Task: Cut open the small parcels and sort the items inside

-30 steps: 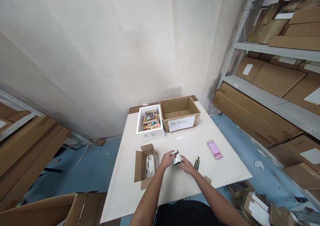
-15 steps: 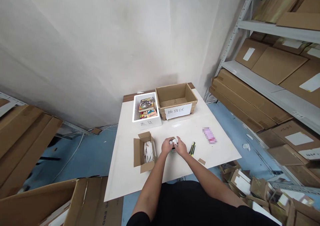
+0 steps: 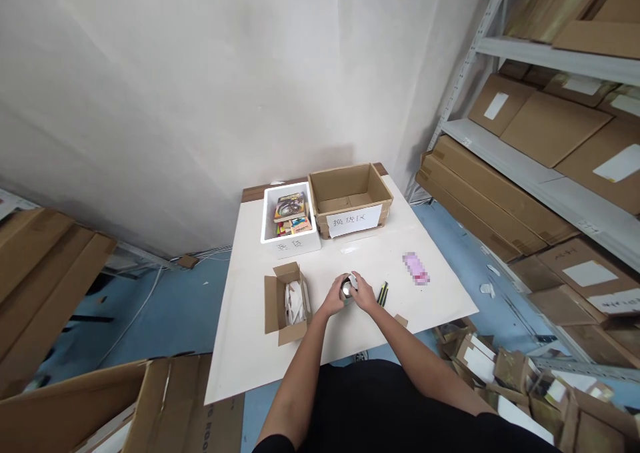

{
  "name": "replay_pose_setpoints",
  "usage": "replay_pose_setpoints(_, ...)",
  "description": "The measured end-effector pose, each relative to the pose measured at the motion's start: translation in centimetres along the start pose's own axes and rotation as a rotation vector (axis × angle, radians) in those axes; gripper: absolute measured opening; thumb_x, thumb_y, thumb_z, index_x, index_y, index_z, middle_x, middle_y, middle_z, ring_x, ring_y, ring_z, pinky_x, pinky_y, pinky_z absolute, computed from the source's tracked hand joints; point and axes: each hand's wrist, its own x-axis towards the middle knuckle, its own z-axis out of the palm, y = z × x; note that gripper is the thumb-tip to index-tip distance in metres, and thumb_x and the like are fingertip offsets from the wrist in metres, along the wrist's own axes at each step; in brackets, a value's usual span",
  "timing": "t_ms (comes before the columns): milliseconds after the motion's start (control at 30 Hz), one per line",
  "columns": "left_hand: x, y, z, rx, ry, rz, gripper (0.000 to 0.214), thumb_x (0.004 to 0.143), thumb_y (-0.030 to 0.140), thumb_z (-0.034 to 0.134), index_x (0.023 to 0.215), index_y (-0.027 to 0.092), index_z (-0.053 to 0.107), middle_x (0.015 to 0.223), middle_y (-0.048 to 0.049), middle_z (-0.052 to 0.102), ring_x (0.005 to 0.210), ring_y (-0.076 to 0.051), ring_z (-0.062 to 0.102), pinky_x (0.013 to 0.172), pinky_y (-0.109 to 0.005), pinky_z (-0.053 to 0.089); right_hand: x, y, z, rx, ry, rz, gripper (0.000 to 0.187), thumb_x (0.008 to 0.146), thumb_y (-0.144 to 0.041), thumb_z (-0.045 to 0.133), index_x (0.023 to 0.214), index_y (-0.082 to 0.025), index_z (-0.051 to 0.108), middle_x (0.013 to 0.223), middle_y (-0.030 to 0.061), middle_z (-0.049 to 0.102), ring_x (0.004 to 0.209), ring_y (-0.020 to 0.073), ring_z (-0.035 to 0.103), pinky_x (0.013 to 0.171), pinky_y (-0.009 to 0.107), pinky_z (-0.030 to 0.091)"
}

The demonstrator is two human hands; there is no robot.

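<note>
Between my hands is a small round container with a shiny silvery top and a dark rim; its exact kind is too small to tell. My left hand is curled round its left side. My right hand grips the opposite side, and a small white piece shows by its fingers, perhaps paper. Just right of my right hand lie a black and yellow-green box cutter and a scrap of cardboard. To the left stands an open small carton with crumpled white paper inside.
At the back of the white table stand a white foam box holding books and an open cardboard box with a handwritten label. A blurred pink item lies at right. Shelves of cartons flank the right side.
The container's shiny round top now shows between my hands, where white covered much of it before. My right fingers have shifted with the white piece. The whole view has moved slightly.
</note>
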Motion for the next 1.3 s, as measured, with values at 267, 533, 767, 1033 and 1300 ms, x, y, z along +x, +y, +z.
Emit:
replay_pose_setpoints(267, 0.1, -0.9, 1.1, 0.030, 0.114, -0.234, 0.082, 0.065, 0.034, 0.089, 0.136, 0.022, 0.050, 0.133, -0.0110, 0.068, 0.120, -0.030, 0.067, 0.103, -0.043, 0.053, 0.3, 0.3, -0.9, 0.031, 0.048, -0.068, 0.043, 0.090, -0.011, 0.050, 0.124, -0.024, 0.073, 0.132, 0.0088, 0.071, 0.127, 0.0235, 0.064, 0.112, 0.037, 0.048)
replay_pose_setpoints(533, 0.4, -0.3, 1.2, 0.062, 0.097, -0.294, 0.078, 0.065, 0.025, 0.087, 0.133, 0.022, 0.049, 0.136, -0.0123, 0.065, 0.122, -0.029, 0.066, 0.098, -0.038, 0.052, 0.9, -1.3, -1.7, -0.233, -0.093, -0.044, 0.037, 0.095, -0.022, 0.058, 0.130, -0.026, 0.070, 0.131, 0.0075, 0.070, 0.116, 0.0239, 0.067, 0.099, 0.033, 0.049)
replay_pose_setpoints(767, 0.9, -0.7, 1.6, 0.042, 0.081, -0.283, 0.074, 0.064, 0.014, 0.081, 0.131, 0.022, 0.051, 0.125, -0.0073, 0.069, 0.114, -0.026, 0.069, 0.095, -0.037, 0.053, 1.7, -2.1, -0.9, -0.276, -0.158, 0.056, 0.047, 0.073, -0.040, 0.085, 0.115, -0.022, 0.074, 0.160, 0.0145, 0.049, 0.131, 0.0347, 0.058, 0.102, 0.042, 0.050)
replay_pose_setpoints(1033, 1.1, -0.8, 0.9, 0.132, 0.036, -0.332, 0.067, 0.068, 0.026, 0.086, 0.128, 0.022, 0.055, 0.117, -0.0070, 0.073, 0.107, -0.028, 0.071, 0.087, -0.034, 0.052, 1.6, -5.5, -3.2, -0.100, -0.009, -0.006, 0.039, 0.064, -0.033, 0.085, 0.094, -0.022, 0.064, 0.160, 0.0166, 0.048, 0.134, 0.0341, 0.055, 0.097, 0.040, 0.052)
replay_pose_setpoints(1300, 1.5, 0.6, 0.1, 0.197, 0.034, -0.306, 0.091, 0.054, 0.053, 0.097, 0.132, 0.024, 0.058, 0.129, -0.0116, 0.072, 0.127, -0.036, 0.065, 0.101, -0.041, 0.050, 3.2, -14.1, -14.2, 0.289, 0.209, -0.223, 0.043, 0.072, -0.049, 0.081, 0.094, -0.027, 0.051, 0.082, -0.0071, 0.060, 0.074, 0.0163, 0.057, 0.068, 0.027, 0.044)
